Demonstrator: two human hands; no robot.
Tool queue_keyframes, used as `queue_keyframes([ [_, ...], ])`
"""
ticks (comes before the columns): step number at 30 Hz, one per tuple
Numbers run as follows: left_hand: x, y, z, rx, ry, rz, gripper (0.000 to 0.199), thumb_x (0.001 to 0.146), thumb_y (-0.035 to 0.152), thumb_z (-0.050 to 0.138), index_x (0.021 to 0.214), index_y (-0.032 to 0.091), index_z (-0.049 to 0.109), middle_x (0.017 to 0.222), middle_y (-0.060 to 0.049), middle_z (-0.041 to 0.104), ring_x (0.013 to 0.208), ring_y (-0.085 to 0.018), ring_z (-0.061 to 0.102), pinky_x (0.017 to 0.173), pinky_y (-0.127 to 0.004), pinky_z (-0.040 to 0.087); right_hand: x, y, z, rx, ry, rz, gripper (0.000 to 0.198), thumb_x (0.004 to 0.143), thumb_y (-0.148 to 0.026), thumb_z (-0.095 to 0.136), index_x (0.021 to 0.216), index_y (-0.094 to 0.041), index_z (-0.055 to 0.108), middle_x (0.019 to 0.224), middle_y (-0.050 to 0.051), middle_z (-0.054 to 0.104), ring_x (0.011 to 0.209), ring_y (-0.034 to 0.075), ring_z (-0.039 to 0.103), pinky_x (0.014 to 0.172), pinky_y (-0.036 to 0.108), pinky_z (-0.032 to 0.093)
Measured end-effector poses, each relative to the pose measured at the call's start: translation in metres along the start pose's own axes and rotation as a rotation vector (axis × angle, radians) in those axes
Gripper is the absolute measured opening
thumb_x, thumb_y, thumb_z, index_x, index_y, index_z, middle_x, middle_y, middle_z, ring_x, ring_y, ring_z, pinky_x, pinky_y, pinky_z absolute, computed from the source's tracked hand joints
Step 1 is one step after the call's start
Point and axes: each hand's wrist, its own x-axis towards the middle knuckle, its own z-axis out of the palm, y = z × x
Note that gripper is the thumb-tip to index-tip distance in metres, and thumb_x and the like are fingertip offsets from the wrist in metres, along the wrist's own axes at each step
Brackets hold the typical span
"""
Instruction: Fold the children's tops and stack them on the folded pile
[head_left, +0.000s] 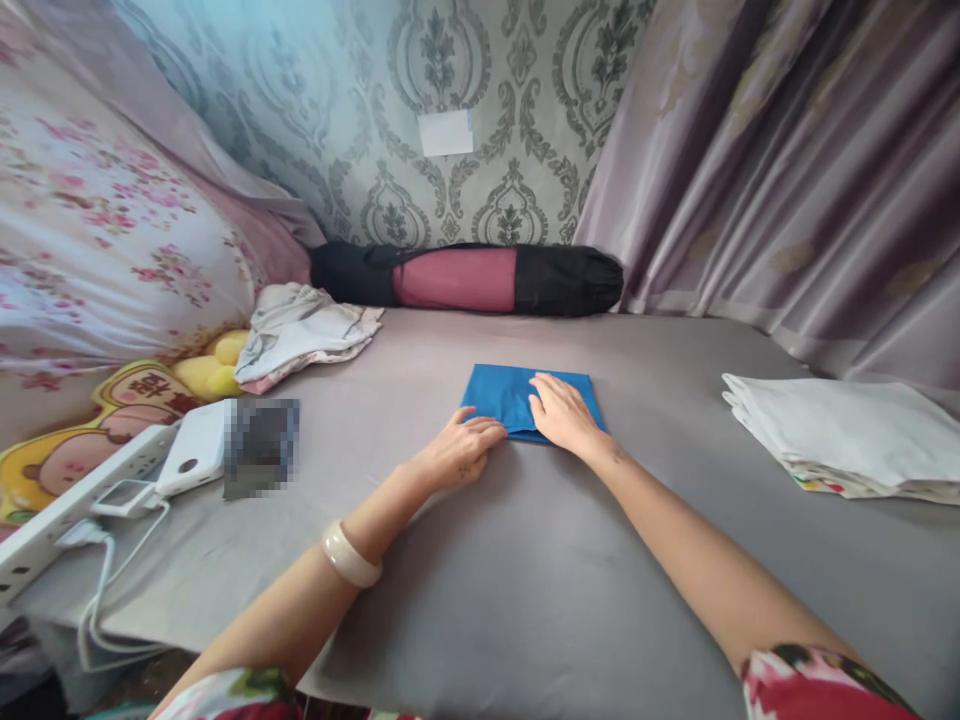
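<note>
A folded blue cloth lies flat on the grey sheet in front of me, its layers parting slightly along the near edge. My left hand is at its near left corner, fingers bent and closed on the edge; the fingertips are partly hidden. Across the right half of the cloth rests my right hand, palm down with the fingers stretched out.
Folded white cloths lie at the right, and a pile of pale clothes at the back left. A black and pink roll bag lines the wall. A power strip, a white device with cables and yellow plush items sit at left.
</note>
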Motion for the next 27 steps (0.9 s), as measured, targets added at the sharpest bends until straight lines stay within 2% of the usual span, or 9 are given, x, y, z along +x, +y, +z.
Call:
queue_keyframes([
  [3, -0.002, 0.008, 0.006, -0.028, -0.019, 0.032, 0.052, 0.076, 0.005, 0.042, 0.124, 0.02, 0.053, 0.138, -0.012, 0.057, 0.132, -0.023, 0.048, 0.116, -0.05, 0.024, 0.02, -0.016, 0.014, -0.009, -0.07, 0.087, 0.055, 0.1, -0.033, 0.026, 0.147, -0.007, 0.038, 0.157, 0.015, 0.031, 0.146, 0.026, 0.023, 0.117, 0.046, 0.019],
  [6, -0.008, 0.012, 0.006, -0.063, -0.042, 0.035, 0.053, 0.076, 0.005, 0.041, 0.126, 0.019, 0.052, 0.142, -0.011, 0.053, 0.135, -0.021, 0.045, 0.117, -0.049, 0.024, 0.031, -0.024, 0.027, -0.014, -0.11, 0.151, 0.063, 0.101, -0.04, 0.019, 0.152, -0.005, 0.027, 0.161, 0.014, 0.02, 0.148, 0.027, 0.014, 0.119, 0.05, 0.013],
  [10, -0.028, 0.011, -0.003, -0.11, -0.041, -0.012, 0.053, 0.079, 0.004, 0.041, 0.127, 0.022, 0.051, 0.141, -0.008, 0.055, 0.134, -0.019, 0.046, 0.118, -0.045, 0.025, 0.032, -0.021, 0.041, -0.024, -0.191, 0.198, 0.068, 0.1, -0.045, 0.016, 0.153, -0.004, 0.023, 0.161, 0.015, 0.018, 0.149, 0.027, 0.012, 0.119, 0.051, 0.008],
  [15, -0.07, -0.001, -0.016, -0.088, 0.024, -0.181, 0.046, 0.086, 0.007, 0.038, 0.127, 0.022, 0.052, 0.137, -0.009, 0.057, 0.127, -0.02, 0.053, 0.112, -0.044, 0.035, 0.033, -0.014, 0.044, -0.029, -0.24, 0.208, 0.068, 0.1, -0.047, 0.015, 0.154, -0.005, 0.023, 0.161, 0.014, 0.017, 0.149, 0.027, 0.011, 0.119, 0.051, 0.007],
  [19, -0.108, -0.013, -0.02, -0.02, 0.113, -0.378, 0.041, 0.09, 0.011, 0.038, 0.126, 0.02, 0.053, 0.13, -0.011, 0.06, 0.118, -0.021, 0.058, 0.098, -0.037, 0.046, 0.039, -0.017, 0.041, -0.013, -0.252, 0.238, 0.068, 0.099, -0.047, 0.014, 0.153, -0.006, 0.025, 0.16, 0.016, 0.02, 0.148, 0.028, 0.014, 0.118, 0.055, 0.009],
  [22, -0.133, -0.021, -0.023, 0.087, 0.202, -0.617, 0.037, 0.092, 0.018, 0.038, 0.125, 0.021, 0.055, 0.123, -0.011, 0.062, 0.111, -0.023, 0.06, 0.091, -0.037, 0.047, 0.047, -0.028, 0.04, 0.013, -0.203, 0.235, 0.069, 0.099, -0.046, 0.013, 0.152, -0.004, 0.027, 0.16, 0.017, 0.021, 0.148, 0.029, 0.015, 0.118, 0.057, 0.009],
  [27, -0.165, -0.037, -0.03, 0.339, 0.435, -1.03, 0.033, 0.095, 0.031, 0.04, 0.116, 0.018, 0.062, 0.108, -0.012, 0.062, 0.102, -0.028, 0.057, 0.088, -0.042, 0.044, 0.056, -0.052, 0.044, 0.051, -0.14, 0.169, 0.071, 0.099, -0.047, 0.012, 0.152, -0.002, 0.022, 0.161, 0.017, 0.016, 0.149, 0.028, 0.011, 0.119, 0.053, 0.009],
])
